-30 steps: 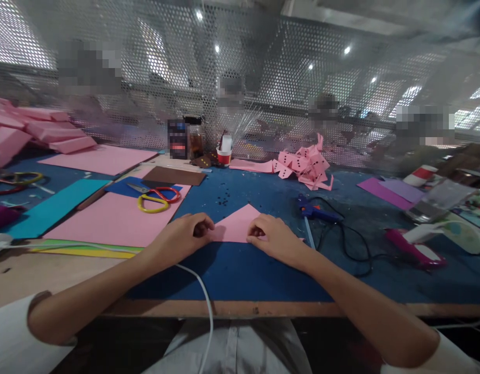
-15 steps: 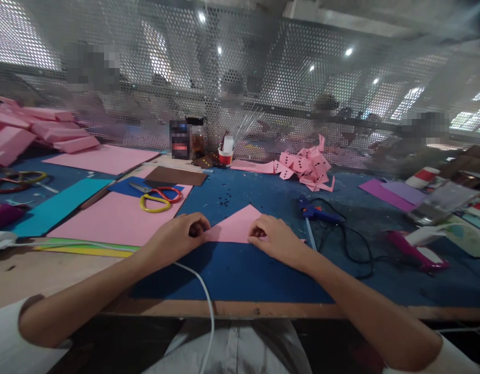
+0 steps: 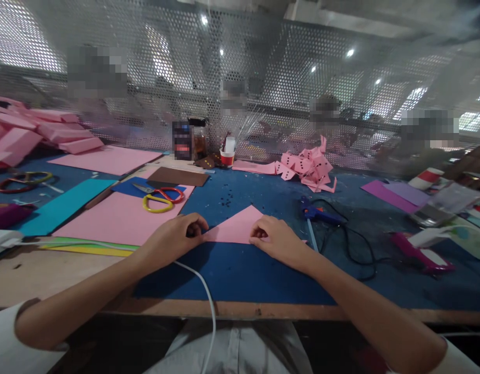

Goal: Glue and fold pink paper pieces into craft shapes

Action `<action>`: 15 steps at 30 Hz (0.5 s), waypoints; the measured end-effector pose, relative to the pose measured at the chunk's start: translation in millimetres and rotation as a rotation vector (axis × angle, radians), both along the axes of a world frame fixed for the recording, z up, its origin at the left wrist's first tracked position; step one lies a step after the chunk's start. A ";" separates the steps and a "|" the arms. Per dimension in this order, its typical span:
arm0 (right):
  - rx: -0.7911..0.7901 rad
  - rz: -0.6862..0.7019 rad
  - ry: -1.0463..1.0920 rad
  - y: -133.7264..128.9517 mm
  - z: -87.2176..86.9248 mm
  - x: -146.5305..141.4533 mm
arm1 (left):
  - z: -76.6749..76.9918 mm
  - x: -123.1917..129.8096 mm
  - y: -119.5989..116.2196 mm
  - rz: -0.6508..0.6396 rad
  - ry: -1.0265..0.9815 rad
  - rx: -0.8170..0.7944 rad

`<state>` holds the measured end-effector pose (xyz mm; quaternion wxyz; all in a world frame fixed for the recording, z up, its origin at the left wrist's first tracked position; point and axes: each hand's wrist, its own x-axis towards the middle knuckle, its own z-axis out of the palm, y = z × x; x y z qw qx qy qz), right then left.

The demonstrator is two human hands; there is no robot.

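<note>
A folded pink paper (image 3: 234, 227) with a pointed top lies on the blue mat (image 3: 240, 275) near the table's front edge. My left hand (image 3: 183, 232) pinches its left corner, fingers curled together. On the paper's right part rests my right hand (image 3: 273, 234), thumb and fingers closed on the lower edge. Scissors with red and yellow handles (image 3: 162, 199) lie to the left, on blue and pink sheets. A blue glue gun (image 3: 320, 213) with its stick and black cord is right of my right hand.
Pink cut pieces (image 3: 308, 166) with black dots lie at the back, beside a red and white cup (image 3: 227, 157). Pink folded shapes (image 3: 49, 130) are piled at the far left. A white cable (image 3: 204, 283) hangs over the front edge. People show behind the mesh screen.
The view has shifted slightly. My left hand has moved a little left relative to the pink paper's corner; my right hand stays in place on it.
</note>
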<state>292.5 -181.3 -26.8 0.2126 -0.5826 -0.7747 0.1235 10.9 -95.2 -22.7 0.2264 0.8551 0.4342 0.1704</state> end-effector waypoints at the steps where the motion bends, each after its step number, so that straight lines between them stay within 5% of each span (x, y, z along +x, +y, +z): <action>1: 0.001 0.001 -0.001 -0.1 -0.1 0.1 | -0.5 -0.8 0.2 -0.001 -0.001 0.000; 15: 0.006 -0.001 -0.003 -0.1 -0.5 0.1 | -7.1 -14.9 5.6 0.030 -0.022 -0.025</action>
